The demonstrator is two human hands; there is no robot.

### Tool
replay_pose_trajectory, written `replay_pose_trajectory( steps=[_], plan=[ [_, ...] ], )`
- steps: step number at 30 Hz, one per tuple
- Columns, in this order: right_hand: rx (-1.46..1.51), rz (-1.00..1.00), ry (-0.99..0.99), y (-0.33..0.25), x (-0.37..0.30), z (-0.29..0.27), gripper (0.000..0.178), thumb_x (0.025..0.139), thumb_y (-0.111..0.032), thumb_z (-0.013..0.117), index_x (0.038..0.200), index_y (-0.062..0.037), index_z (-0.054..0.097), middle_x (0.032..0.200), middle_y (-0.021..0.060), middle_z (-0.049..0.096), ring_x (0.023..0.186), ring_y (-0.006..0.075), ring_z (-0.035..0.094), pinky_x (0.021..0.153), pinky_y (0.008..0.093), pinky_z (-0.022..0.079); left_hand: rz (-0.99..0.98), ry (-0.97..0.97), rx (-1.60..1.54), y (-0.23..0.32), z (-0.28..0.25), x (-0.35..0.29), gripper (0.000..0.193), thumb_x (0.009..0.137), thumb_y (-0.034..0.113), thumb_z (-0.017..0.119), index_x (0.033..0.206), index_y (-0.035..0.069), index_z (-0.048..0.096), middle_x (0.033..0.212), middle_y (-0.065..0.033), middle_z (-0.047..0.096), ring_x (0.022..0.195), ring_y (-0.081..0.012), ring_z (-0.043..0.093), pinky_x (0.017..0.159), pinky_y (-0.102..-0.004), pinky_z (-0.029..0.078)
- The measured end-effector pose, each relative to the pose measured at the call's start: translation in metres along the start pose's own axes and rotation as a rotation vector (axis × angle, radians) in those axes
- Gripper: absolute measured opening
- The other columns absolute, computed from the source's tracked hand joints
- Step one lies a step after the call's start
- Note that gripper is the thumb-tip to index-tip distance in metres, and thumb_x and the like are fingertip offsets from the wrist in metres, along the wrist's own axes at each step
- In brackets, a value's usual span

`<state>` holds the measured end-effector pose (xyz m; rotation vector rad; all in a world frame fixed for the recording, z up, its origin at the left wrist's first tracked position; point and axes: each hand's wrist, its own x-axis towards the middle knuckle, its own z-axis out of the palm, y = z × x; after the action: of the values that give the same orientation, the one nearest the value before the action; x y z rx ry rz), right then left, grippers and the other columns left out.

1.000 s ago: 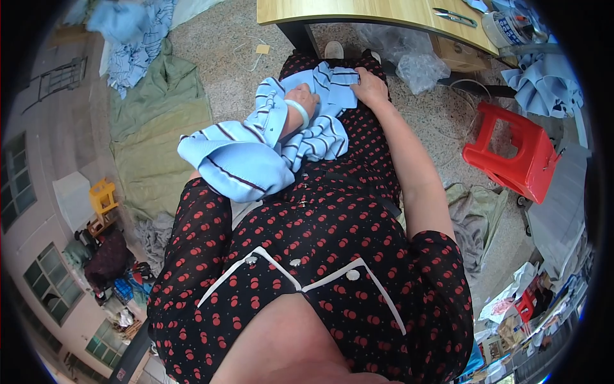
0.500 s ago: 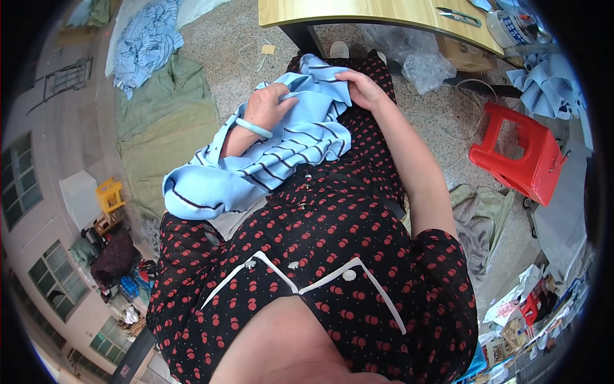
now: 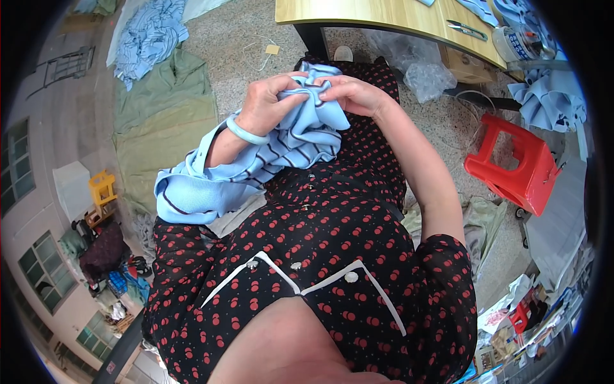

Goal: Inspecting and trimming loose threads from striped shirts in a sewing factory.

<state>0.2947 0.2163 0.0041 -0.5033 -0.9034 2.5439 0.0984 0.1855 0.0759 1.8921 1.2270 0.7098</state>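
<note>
I see both hands meet over my lap. My left hand [image 3: 268, 105] and my right hand [image 3: 352, 95] are closed on a bunched fold of the light blue striped garment [image 3: 281, 153], fingertips pinching it from either side. The rest of the garment drapes over my left forearm and lies on the lap of my black dress with red dots [image 3: 332, 256], trailing toward 8 o'clock. A pale green bangle [image 3: 246, 133] sits on the left wrist.

At 12 o'clock the wooden table [image 3: 384, 16] cuts off at the frame's top; a pair of scissors [image 3: 467, 29] lies on it. A red plastic stool [image 3: 518, 169] stands at 3 o'clock, well apart from my hands. Crumpled clear plastic [image 3: 419, 70] lies just beyond my right hand. An olive green cloth [image 3: 160, 128] spreads on the floor at 10 o'clock, with more blue fabric [image 3: 150, 35] beyond it. The garment hides my left forearm, and the clutter at the rim is too bent to make out.
</note>
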Motion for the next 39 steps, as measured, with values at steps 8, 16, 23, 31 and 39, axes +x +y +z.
replay_pose_trajectory(
  steps=[8,16,23,31,39],
  plan=[
    [-0.196,-0.132,-0.040,0.024,0.000,0.028,0.043,0.078,-0.010,0.059,0.118,-0.0063,0.044,0.113,0.0039,0.050,0.102,0.0146,0.049,0.091,0.0286,0.037,0.289,-0.085,-0.002,0.038,0.015,-0.010,0.010,0.070,0.009,0.064,0.075,0.002,0.059,0.087,-0.0111,0.063,0.071,-0.0251,0.062,0.062,-0.0293,0.048],
    [-0.125,-0.103,0.184,0.026,0.013,0.043,0.018,0.080,-0.020,0.056,0.087,-0.0028,0.057,0.087,0.0041,0.059,0.073,0.0111,0.056,0.065,0.0263,0.048,0.315,-0.045,0.018,0.057,0.014,-0.013,0.013,0.069,0.012,0.065,0.077,0.002,0.061,0.088,-0.0121,0.063,0.074,-0.0240,0.062,0.064,-0.0295,0.049],
    [-1.055,-0.378,0.811,-0.024,0.000,0.022,0.019,0.082,-0.018,0.055,0.089,-0.0007,0.059,0.070,-0.0027,0.058,0.067,0.0083,0.053,0.064,0.0237,0.045,-0.054,0.159,0.154,0.024,-0.021,0.039,0.025,0.074,0.024,0.062,0.081,0.000,0.062,0.080,-0.0123,0.064,0.070,-0.0183,0.061,0.064,-0.0278,0.047],
    [-1.176,-0.610,0.713,-0.011,-0.019,0.080,0.031,0.076,-0.014,0.062,0.104,-0.0030,0.053,0.098,0.0111,0.056,0.083,0.0184,0.057,0.070,0.0287,0.046,-0.256,0.246,0.359,-0.052,-0.010,0.071,0.033,0.069,0.034,0.064,0.080,0.003,0.063,0.074,-0.0152,0.062,0.069,-0.0254,0.061,0.066,-0.0353,0.047],
    [-1.258,-0.771,0.446,0.006,0.010,0.172,0.061,0.065,-0.023,0.072,0.111,0.0009,0.040,0.093,0.0141,0.050,0.085,0.0264,0.052,0.076,0.0342,0.043,-0.217,0.181,0.558,-0.080,0.021,0.106,0.030,0.069,0.032,0.063,0.080,0.003,0.063,0.081,-0.0178,0.062,0.080,-0.0309,0.059,0.074,-0.0388,0.045]
  ],
)
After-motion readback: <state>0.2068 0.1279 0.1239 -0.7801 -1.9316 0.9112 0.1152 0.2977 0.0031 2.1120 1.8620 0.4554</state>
